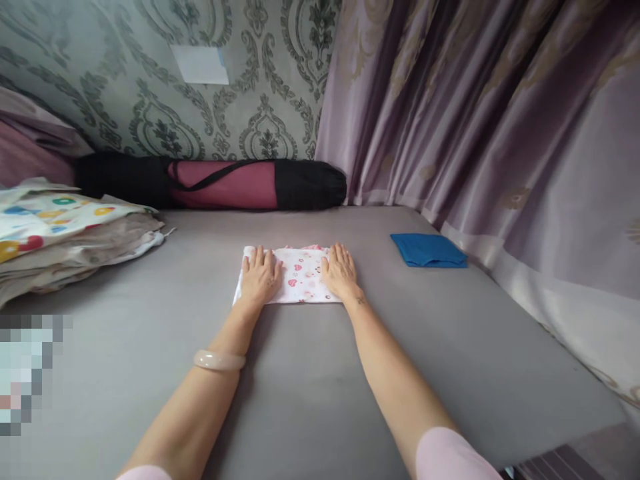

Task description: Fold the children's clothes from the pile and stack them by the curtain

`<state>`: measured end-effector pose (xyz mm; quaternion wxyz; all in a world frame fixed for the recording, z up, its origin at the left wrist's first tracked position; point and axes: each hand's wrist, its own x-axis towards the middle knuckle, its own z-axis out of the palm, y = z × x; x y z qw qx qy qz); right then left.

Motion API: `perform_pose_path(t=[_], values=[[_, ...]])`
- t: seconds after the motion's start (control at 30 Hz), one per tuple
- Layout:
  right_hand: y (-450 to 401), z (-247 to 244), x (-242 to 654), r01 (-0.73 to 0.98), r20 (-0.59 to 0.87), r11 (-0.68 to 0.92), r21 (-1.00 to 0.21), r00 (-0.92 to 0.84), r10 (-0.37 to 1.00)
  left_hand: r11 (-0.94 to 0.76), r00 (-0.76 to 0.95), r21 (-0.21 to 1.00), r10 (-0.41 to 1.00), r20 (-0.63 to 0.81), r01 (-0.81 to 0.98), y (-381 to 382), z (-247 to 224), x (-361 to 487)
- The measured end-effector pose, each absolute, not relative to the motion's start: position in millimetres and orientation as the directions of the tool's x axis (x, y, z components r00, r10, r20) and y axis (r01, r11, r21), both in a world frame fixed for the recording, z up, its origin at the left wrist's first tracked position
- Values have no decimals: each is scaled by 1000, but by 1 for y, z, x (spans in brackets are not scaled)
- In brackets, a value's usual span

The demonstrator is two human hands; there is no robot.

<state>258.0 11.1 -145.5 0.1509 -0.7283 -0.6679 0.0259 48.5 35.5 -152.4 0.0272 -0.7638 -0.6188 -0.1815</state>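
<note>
A folded white cloth (300, 283) printed with pink hearts and small figures lies flat on the grey bed surface. On its left end rests my left hand (261, 275), palm down with the fingers stretched out. My right hand (340, 272) presses flat on the cloth's right end, its fingers also straight. A bit of pink edge shows along the far side of the cloth. The parts beneath both hands are hidden, and whether it is a garment or a plain cloth I cannot tell.
To the right lies a folded blue cloth (429, 251). A pile of folded fabric (75, 233) sits at the left. Along the patterned wall stretches a long black and maroon bag (225, 184). Purple curtains (450, 100) hang down the right side.
</note>
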Motion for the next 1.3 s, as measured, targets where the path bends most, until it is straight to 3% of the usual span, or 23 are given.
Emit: perform_pose_path(t=[0.1,0.23,0.3,0.57,0.73,0.87,1.07,1.3], values=[[12,-145,264,955,186,-129,-265,183,965,-181,74,233,911,406,956,36,-148,47],[17,-152,271,939,75,-209,-272,238,968,-169,127,213,973,195,962,44,-151,41],[20,-155,274,940,78,-205,-271,234,969,-159,125,217,979,159,963,47,-154,38],[27,-151,287,942,121,-162,-293,205,971,-155,110,284,980,167,946,60,-155,31],[28,-151,289,950,135,-153,-271,195,971,-258,227,259,963,143,931,64,-152,32],[29,-150,289,944,158,-183,-273,231,960,-263,221,213,954,203,941,64,-152,33],[27,-144,292,934,212,-147,-326,224,951,-224,188,119,949,253,967,68,-155,34],[27,-127,305,869,168,-76,-488,179,969,-273,217,196,939,266,942,70,-135,21]])
